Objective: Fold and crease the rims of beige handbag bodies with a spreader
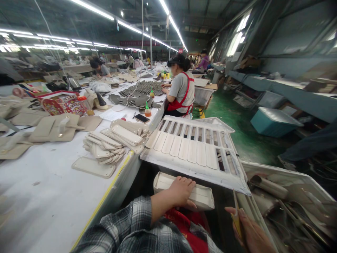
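Note:
My left hand [183, 191] lies over a cream, box-shaped leather piece [204, 196] in front of my red apron, its fingers wrapped across the top. The piece looks like a small bag body with a seam along it. At the lower right, my right hand [250, 228] is closed around a thin pointed tool [237, 223] with a pale tip and a yellow lower part; its exact kind is unclear. Just beyond, a row of flat cream leather strips [185, 151] lies side by side on a white slatted plastic rack [168, 160].
A pile of cream strips [105, 144] sits on the white table [50, 196] to my left, near tan bag pieces [56, 128]. A glue bottle [147, 111] and phone [141, 118] lie farther on. A co-worker [181, 88] sits ahead; a full white bin [310, 179] stands right.

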A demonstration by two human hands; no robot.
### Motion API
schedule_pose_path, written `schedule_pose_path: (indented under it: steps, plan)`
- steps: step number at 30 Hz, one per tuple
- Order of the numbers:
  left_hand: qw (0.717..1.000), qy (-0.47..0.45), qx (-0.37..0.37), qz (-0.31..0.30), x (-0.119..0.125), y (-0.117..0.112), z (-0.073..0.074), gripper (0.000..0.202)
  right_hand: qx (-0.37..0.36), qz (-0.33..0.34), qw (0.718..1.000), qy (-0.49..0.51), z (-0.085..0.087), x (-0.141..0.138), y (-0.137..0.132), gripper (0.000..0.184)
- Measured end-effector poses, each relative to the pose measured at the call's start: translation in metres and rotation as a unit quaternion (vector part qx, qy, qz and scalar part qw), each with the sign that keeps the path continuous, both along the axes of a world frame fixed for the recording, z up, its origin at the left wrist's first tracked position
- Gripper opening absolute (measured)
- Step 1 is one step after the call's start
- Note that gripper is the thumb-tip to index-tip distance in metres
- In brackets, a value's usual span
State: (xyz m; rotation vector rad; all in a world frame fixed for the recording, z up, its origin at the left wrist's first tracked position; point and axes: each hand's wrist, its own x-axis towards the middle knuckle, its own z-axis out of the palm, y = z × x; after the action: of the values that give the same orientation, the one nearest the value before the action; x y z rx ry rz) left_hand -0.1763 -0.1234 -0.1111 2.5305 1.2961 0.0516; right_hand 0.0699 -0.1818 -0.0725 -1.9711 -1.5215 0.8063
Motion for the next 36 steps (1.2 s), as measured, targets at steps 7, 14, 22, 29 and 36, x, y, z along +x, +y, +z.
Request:
schedule_pose_path:
  steps: [7, 14, 22, 29, 36]
  plan:
    - [1.000, -0.002, 0.003, 0.005, -0.001, -0.002, -0.001, 0.084, -0.049, 0.002, 0.995, 0.092, -0.008, 0.018, -0.006, 0.059]
    - [1.000, 0.001, 0.004, 0.005, 0.002, -0.003, -0.003, 0.085, -0.071, 0.008, 0.993, 0.098, -0.012, 0.026, -0.010, 0.068]
    - [1.000, -0.006, 0.016, 0.002, 0.002, -0.003, -0.006, 0.086, -0.074, 0.017, 0.993, 0.093, -0.014, 0.022, -0.010, 0.067]
    - [1.000, -0.007, 0.008, 0.008, 0.002, -0.002, -0.003, 0.089, -0.072, -0.005, 0.993, 0.090, -0.009, 0.014, -0.007, 0.059]
    - [1.000, -0.009, 0.011, 0.006, 0.001, -0.001, -0.008, 0.089, -0.068, 0.001, 0.995, 0.075, -0.014, 0.012, -0.005, 0.062]
